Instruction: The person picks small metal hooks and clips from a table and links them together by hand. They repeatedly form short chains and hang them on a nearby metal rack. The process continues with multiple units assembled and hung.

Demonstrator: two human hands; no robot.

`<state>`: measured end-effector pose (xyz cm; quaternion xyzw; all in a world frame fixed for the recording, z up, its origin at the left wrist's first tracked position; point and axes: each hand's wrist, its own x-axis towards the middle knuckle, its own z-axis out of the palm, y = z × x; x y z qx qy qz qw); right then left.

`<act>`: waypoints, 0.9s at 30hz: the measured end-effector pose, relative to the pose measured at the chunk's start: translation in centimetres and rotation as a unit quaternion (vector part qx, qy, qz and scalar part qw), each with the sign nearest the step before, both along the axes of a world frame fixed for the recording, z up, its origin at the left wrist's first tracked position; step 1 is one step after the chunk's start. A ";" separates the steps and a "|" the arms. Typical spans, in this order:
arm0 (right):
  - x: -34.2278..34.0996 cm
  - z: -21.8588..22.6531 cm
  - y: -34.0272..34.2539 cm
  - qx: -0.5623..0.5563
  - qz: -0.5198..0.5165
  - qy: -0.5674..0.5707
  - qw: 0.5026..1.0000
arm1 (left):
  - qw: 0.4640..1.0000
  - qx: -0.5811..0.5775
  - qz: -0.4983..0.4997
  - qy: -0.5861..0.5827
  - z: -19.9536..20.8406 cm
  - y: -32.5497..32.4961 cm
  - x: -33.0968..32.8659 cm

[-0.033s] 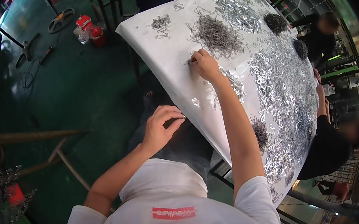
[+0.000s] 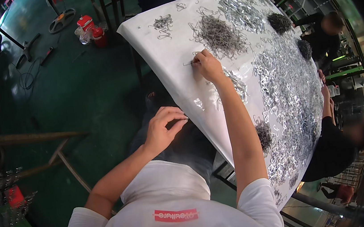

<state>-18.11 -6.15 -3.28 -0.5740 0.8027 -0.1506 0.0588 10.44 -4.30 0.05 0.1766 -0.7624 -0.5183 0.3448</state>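
Note:
My right hand [image 2: 207, 65] is over the white-covered table [image 2: 158, 67], fingers pinched on a thin metal hook [image 2: 188, 64] whose end sticks out to the left. Just beyond it spreads a heap of grey metal hooks [image 2: 222, 36]. Shiny silver hooks [image 2: 236, 85] lie beside my right wrist, partly hidden by the forearm. Beside the table's near left edge, my left hand [image 2: 162, 128] is closed with thumb and fingertips together. A tiny shiny bit shows at those fingertips, too small to name.
A broad spread of silver hooks [image 2: 289, 88] covers the table's right side, with dark clumps [image 2: 279, 23] among it. A small group of hooks [image 2: 163, 23] lies at the far left. Co-workers [image 2: 336, 147] sit along the right edge. Red containers [image 2: 99, 37] stand on the green floor.

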 end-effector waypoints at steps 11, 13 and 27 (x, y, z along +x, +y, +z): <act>-0.2 1.2 -2.4 -0.004 0.049 0.054 0.997 | 1.000 -0.006 0.006 -0.008 -0.9 0.6 -0.5; 0.1 1.1 -3.1 0.045 0.051 0.060 0.996 | 1.000 -0.003 0.005 -0.012 -1.0 0.7 -0.5; 10.8 6.3 8.2 -0.158 -0.136 -0.508 0.836 | 1.000 -0.014 0.010 0.012 -1.2 0.2 -0.3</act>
